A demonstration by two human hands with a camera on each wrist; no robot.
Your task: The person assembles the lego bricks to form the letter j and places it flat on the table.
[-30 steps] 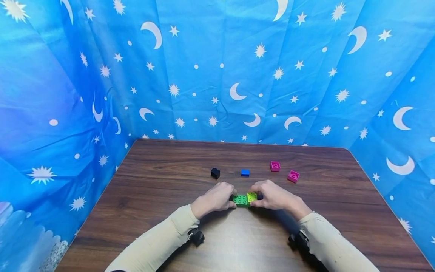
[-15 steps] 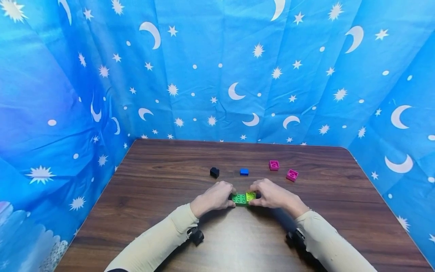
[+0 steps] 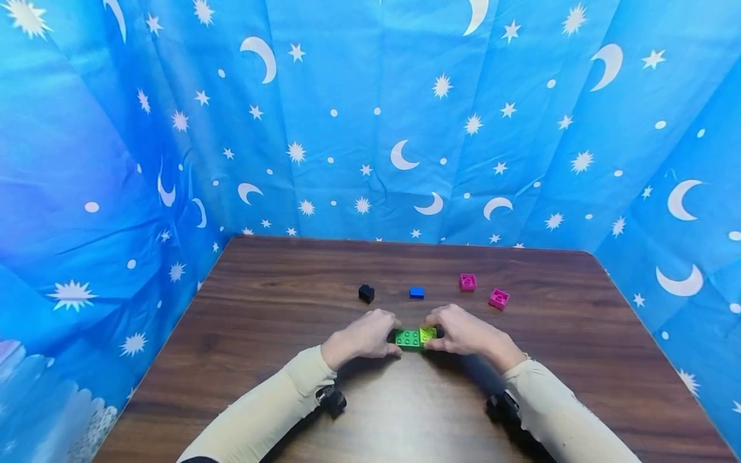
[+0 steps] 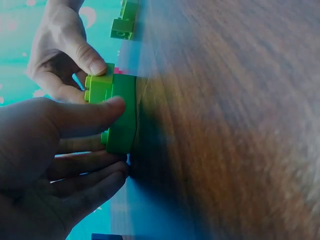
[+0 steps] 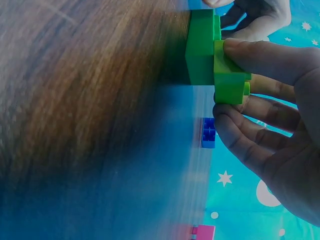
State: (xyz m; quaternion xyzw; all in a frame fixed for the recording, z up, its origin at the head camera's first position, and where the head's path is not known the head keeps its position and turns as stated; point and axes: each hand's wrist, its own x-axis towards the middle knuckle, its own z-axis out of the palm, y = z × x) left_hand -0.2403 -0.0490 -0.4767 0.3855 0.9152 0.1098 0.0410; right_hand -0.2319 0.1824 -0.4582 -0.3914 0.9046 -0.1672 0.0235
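A green brick (image 3: 408, 339) lies on the brown table with its studs up. On its right end sits a smaller lime-green brick (image 3: 428, 334); in the right wrist view the lime brick (image 5: 230, 82) juts slightly past the green brick (image 5: 201, 50). My left hand (image 3: 367, 335) grips the green brick's left end, thumb on the near side and fingers behind. My right hand (image 3: 463, 331) pinches the lime brick between thumb and fingers. The fingertips on the far side are partly hidden.
Behind the hands lie a black brick (image 3: 366, 294), a blue brick (image 3: 417, 293) and two pink bricks (image 3: 467, 282), hollow side up. Another green block piece (image 4: 124, 21) shows beyond the right hand in the left wrist view. A blue curtain (image 3: 359, 128) borders the table.
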